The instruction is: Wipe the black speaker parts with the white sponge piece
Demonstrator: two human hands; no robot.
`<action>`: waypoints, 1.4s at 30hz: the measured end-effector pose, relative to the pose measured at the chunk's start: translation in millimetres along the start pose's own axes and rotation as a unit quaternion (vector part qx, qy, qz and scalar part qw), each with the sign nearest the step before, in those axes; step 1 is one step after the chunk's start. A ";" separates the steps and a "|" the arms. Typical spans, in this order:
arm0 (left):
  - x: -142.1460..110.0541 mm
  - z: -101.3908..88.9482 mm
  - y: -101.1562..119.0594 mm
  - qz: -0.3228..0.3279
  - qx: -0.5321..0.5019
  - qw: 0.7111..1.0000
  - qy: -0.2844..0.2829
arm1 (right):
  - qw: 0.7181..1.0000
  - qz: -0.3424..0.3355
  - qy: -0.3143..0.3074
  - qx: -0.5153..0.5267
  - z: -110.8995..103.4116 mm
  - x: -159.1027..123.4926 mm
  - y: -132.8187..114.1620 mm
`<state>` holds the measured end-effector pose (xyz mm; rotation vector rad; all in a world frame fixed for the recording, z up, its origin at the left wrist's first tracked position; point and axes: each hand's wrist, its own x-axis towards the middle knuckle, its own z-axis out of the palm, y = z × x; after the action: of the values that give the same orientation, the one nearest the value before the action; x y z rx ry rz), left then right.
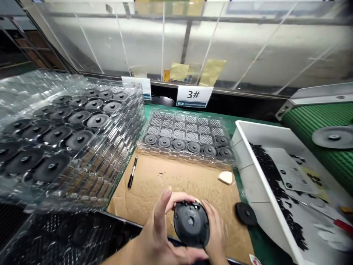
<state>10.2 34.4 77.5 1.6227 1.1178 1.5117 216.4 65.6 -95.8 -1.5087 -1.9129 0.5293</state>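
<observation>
Near the bottom centre of the head view, a rounded black plastic cover is held up with its hollow-looking side facing me. A small hole shows in its middle, with little pegs along its upper edge. My left hand is closed around it from the left, one finger on the top edge and another digit along the bottom. On its right edge lie the fingers of my right hand, closed against it. A brown cardboard sheet lies beneath. Beyond it, a clear tray carries similar covers in its front row.
Stacked clear trays filled with black covers stand at left. A pen and a white wedge-shaped piece lie on the cardboard. One loose cover sits beside the white bin. A green conveyor carries another disc.
</observation>
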 end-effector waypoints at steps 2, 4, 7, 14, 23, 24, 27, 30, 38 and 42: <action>1.3 -3.0 -0.1 0.013 0.011 1.000 0.003 | 1.000 0.005 0.000 0.011 -0.4 -0.5 -0.7; -1.6 -4.6 3.2 0.012 0.014 1.000 0.008 | 1.000 0.012 0.004 0.027 0.6 1.6 -0.3; -12.8 -4.0 13.5 -0.005 0.034 0.999 0.015 | 0.997 0.022 0.009 0.067 -2.4 9.0 -5.1; -51.1 4.8 41.6 -0.065 0.098 0.993 -0.011 | 0.975 -0.042 -0.017 0.216 -95.8 4.7 -97.7; -103.5 16.6 89.0 -0.067 0.013 0.998 -0.016 | 0.823 -0.133 -0.340 0.435 -167.4 -27.6 -168.2; -107.0 17.4 92.9 -0.074 0.002 0.997 -0.024 | 0.807 -0.116 -0.358 0.455 -169.6 -30.7 -169.5; -111.9 19.1 101.2 -0.087 -0.031 0.994 -0.058 | 0.764 -0.077 -0.394 0.506 -177.0 -38.2 -174.9; -109.0 18.4 104.7 -0.119 -0.051 0.988 -0.086 | 0.732 -0.051 -0.424 0.531 -179.4 -38.7 -178.6; -76.2 5.5 83.2 -0.246 -0.077 0.957 -0.131 | 0.687 0.030 -0.485 0.539 -152.1 0.9 -165.2; -58.5 0.4 55.3 -0.278 -0.109 0.944 -0.141 | 0.675 0.098 -0.483 0.549 -135.4 20.1 -157.4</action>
<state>20.7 -41.9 101.1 1.1887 1.0836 0.9607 196.4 34.0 109.5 -0.5321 -1.3674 2.4099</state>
